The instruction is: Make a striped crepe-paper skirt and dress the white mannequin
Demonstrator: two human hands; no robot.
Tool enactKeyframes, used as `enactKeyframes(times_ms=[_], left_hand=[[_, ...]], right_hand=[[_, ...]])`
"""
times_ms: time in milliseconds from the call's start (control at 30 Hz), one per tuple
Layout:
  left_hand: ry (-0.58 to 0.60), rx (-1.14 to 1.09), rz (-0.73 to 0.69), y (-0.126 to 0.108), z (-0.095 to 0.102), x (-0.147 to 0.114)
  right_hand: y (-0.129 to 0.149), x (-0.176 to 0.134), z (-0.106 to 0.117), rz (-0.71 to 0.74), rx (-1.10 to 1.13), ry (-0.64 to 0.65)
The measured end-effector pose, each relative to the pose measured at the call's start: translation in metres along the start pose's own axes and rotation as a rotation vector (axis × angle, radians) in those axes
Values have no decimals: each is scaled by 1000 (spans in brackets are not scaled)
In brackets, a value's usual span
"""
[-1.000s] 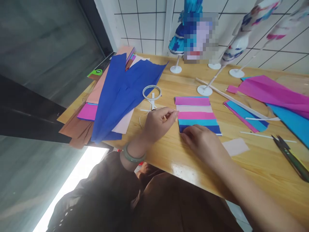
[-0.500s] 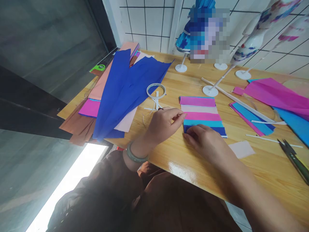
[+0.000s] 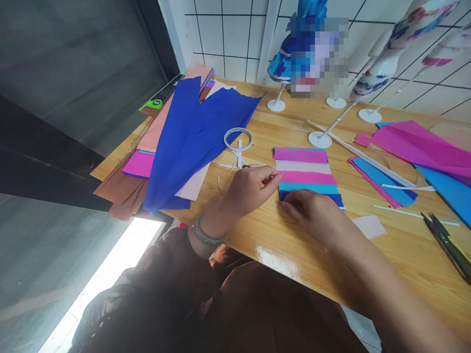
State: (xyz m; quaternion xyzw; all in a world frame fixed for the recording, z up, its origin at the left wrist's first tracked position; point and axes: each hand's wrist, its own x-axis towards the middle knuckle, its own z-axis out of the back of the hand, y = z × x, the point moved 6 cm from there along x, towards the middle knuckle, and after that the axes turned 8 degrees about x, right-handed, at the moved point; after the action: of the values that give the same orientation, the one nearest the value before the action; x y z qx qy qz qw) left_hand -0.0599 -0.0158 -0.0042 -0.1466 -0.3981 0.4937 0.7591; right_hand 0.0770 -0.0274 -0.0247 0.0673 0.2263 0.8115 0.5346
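A piece of striped paper (image 3: 307, 167) lies flat on the wooden table, with pink, pale, light blue and dark blue bands. At its left edge, by the lower pink band, my left hand (image 3: 253, 185) has thumb and forefinger pinched together on it. My right hand (image 3: 311, 208) is curled over the near left corner, its fingertips closed at the dark blue band and partly hiding it. A roll of tape (image 3: 238, 149) and thin white strips (image 3: 240, 156) lie just beyond my left hand.
Blue paper (image 3: 198, 132) covers a stack of coloured sheets at left. Small dress-form stands (image 3: 320, 140) rise at the back. To the right lie scissors (image 3: 443, 240), folded blue-and-pink paper (image 3: 386, 182), a large pink sheet (image 3: 423, 142) and a pale scrap (image 3: 370, 226).
Both hands keep almost the same pose at the striped paper. The whole view has shifted very slightly.
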Motion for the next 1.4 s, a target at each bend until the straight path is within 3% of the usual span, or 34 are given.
enactKeyframes(times_ms=[300, 567, 833, 1033, 1200, 1400], left_hand=[[19, 35, 4, 2, -3, 0], [27, 42, -12, 2, -2, 2], [44, 46, -7, 3, -5, 2], [234, -76, 146, 6, -14, -2], [473, -250, 303, 3, -29, -11], [551, -305, 315, -1, -38, -16]], right_hand=[[18, 9, -13, 62, -369, -6], [24, 7, -11, 41, -340, 6], [7, 2, 1, 45, -141, 57], [-9, -4, 10, 34, 197, 130], [-19, -7, 12, 29, 383, 83], [-22, -8, 4, 59, 449, 52]])
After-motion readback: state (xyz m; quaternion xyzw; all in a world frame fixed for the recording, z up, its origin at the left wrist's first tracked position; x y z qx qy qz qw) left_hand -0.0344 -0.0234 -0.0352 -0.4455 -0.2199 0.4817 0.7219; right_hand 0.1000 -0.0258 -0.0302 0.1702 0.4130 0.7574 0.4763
